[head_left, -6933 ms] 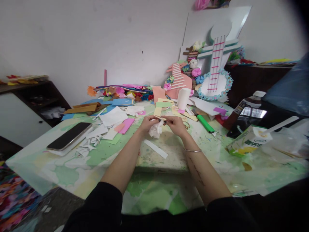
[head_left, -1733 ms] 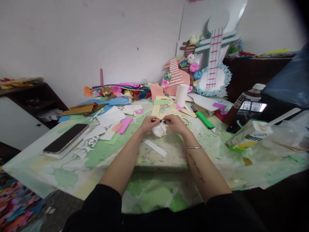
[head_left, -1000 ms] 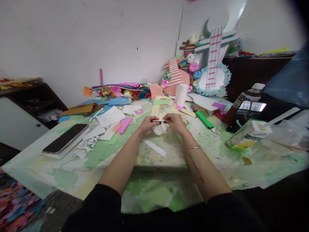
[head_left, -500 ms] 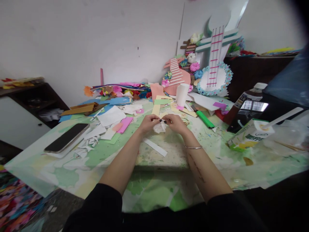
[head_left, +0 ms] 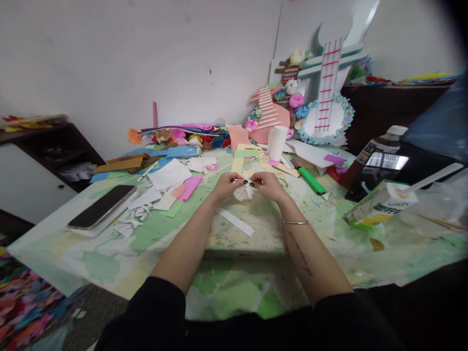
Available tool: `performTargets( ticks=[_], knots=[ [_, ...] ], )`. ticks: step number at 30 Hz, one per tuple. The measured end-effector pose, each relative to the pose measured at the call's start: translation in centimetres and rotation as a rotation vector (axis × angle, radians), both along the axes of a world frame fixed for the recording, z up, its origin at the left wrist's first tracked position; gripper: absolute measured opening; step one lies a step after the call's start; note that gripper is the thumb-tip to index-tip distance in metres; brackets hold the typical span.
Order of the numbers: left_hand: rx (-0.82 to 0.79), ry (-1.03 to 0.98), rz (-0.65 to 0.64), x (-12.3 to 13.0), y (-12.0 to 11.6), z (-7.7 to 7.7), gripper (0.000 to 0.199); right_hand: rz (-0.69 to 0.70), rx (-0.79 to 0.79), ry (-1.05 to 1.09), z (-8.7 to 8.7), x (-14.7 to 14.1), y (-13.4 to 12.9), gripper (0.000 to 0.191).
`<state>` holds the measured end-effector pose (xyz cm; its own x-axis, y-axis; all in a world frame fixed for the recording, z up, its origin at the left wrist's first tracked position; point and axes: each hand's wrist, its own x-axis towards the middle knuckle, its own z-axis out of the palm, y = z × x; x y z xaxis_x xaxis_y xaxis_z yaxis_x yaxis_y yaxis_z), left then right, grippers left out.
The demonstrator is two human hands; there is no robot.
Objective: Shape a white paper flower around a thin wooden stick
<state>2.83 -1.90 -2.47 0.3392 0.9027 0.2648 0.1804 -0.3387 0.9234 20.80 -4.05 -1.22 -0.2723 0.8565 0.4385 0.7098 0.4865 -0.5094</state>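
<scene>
In the middle of the head view, both my hands meet over the table, fingertips close together. A small crumpled white paper piece (head_left: 243,193) hangs between them, its ruffled part below the fingers. My left hand (head_left: 227,186) pinches it from the left. From the other side my right hand (head_left: 267,186) grips it, thumb and finger pressed together. The exact hold is partly hidden by the fingers. Just below my left hand lies a white paper strip (head_left: 236,222). A gold-coloured ring shape, perhaps scissors handles (head_left: 282,183), shows beside my right hand.
A phone (head_left: 103,206) and white paper scraps (head_left: 133,214) lie to the left. Rightward are a green box cutter (head_left: 310,180), a drink carton (head_left: 382,204) and a dark bottle (head_left: 378,151). Behind stand a white paper roll (head_left: 277,141) and a decorated guitar-like craft (head_left: 325,109).
My hands stay together on the white paper piece; the fingertips have shifted slightly, a little more apart. The view has moved a touch. Other things lie as before.
</scene>
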Motion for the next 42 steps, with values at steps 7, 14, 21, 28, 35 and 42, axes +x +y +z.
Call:
performTargets(
  ticks=[7,14,21,28,35,42],
  knots=[
    [-0.065,-0.043,-0.021,0.2,-0.48,0.26,0.034,-0.007,0.038,0.075,-0.25,0.12,0.24,0.019],
    [-0.127,-0.085,-0.055,0.36,-0.46,0.19,0.028,0.003,0.072,0.133,-0.36,0.1,0.25,0.02],
    [-0.145,-0.126,-0.057,0.21,-0.41,0.15,0.025,0.054,0.083,0.123,-0.34,0.11,0.21,0.034],
    [-0.199,-0.175,0.011,0.14,-0.25,0.24,0.019,0.152,0.117,0.121,-0.14,0.1,-0.05,0.027],
    [-0.285,-0.278,-0.006,0.22,-0.43,0.51,0.026,0.141,0.142,0.219,-0.54,0.01,0.4,0.023],
    [-0.297,-0.394,0.012,0.13,-0.47,0.72,0.032,0.104,0.171,0.293,-0.72,-0.21,0.45,0.022]
  ],
)
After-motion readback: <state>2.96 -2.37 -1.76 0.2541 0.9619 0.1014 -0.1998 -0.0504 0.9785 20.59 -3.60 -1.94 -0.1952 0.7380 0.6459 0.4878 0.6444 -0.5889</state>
